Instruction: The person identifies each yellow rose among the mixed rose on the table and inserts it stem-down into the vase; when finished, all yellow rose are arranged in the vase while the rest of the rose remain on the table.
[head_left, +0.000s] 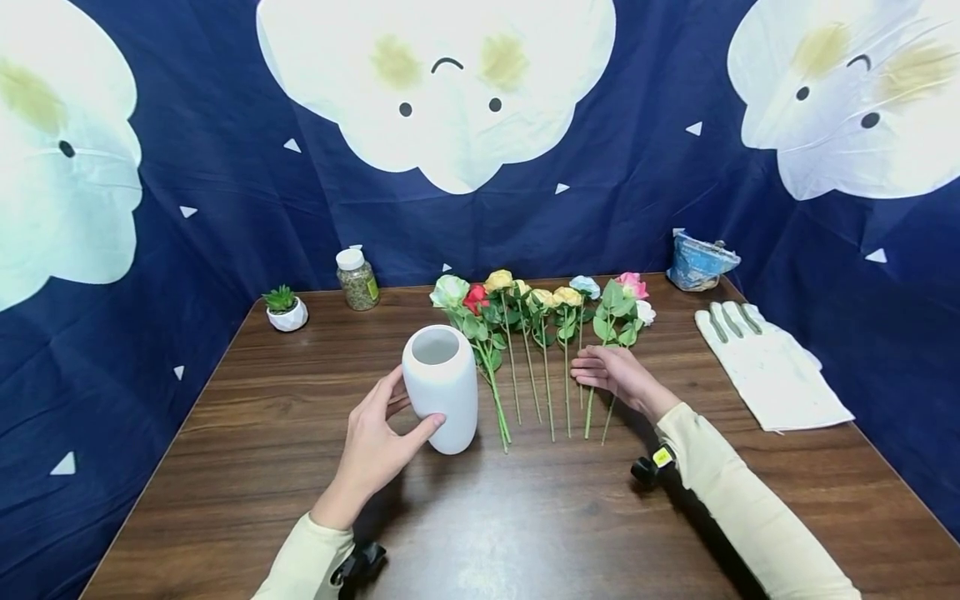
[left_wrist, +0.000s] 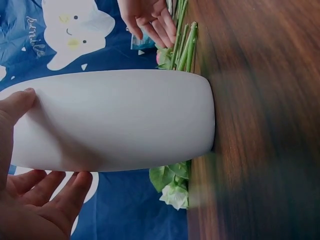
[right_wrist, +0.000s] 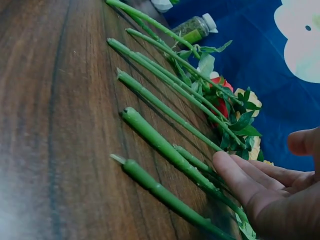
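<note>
A white vase point(head_left: 447, 408) stands upright on the table, its mouth facing up. My left hand point(head_left: 375, 437) holds it from the left, thumb across the front and fingers around the side; the left wrist view shows this grip on the vase point(left_wrist: 120, 120) closely. To its right lies a row of artificial roses, among them a red rose point(head_left: 476, 298), several yellow ones point(head_left: 567, 297), a blue one point(head_left: 585, 287) and a pink one point(head_left: 633, 285). Over the stems at the right end is my right hand point(head_left: 618, 375), fingers extended and nothing gripped. Fingertips hover near or touch a stem point(right_wrist: 165, 150); contact is unclear.
At the back left stand a small potted succulent point(head_left: 287, 310) and a jar with a white lid point(head_left: 357, 279). A blue-and-white bag point(head_left: 699, 262) sits at the back right corner, with white gloves point(head_left: 772, 371) in front of it. Blue cloth point(head_left: 225, 208) hangs around the table.
</note>
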